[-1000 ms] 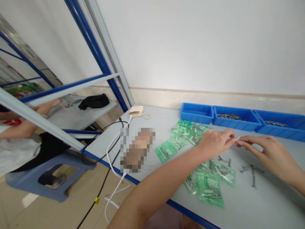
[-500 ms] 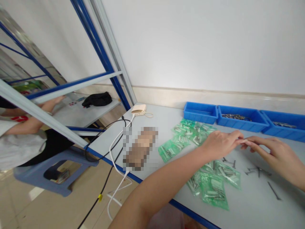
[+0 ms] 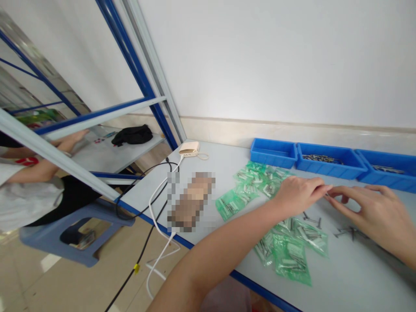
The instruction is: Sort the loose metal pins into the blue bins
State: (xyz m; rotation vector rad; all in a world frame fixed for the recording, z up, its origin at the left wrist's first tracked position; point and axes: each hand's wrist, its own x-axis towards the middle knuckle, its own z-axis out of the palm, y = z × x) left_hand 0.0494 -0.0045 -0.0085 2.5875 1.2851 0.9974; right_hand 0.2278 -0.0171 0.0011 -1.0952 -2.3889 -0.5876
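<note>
My left hand (image 3: 299,193) is closed, its thumb and fingers pinched together over the table. Its fingertips meet those of my right hand (image 3: 373,208), which is also in a pinch. A small dark bit shows between the fingertips, too small to name. Below them lie loose screws (image 3: 312,221), with more screws (image 3: 351,232) partly covered by my right hand. Under and beside my left forearm are several green plastic bags (image 3: 290,260) holding screws and white plugs. Another green bag (image 3: 229,204) lies to the left of that forearm.
Three blue bins stand along the wall: a left bin (image 3: 273,159), a middle bin (image 3: 331,168) with screws and a right bin (image 3: 386,177) with metal pieces. A blurred-out phone (image 3: 193,201), a power bank (image 3: 190,148) and cables lie left. Another person's arm (image 3: 42,167) shows beyond the frame.
My right hand has shifted slightly left and turned, covering more of the loose screws. The pale piece seen between the fingertips and the lone screw at the right no longer show.
</note>
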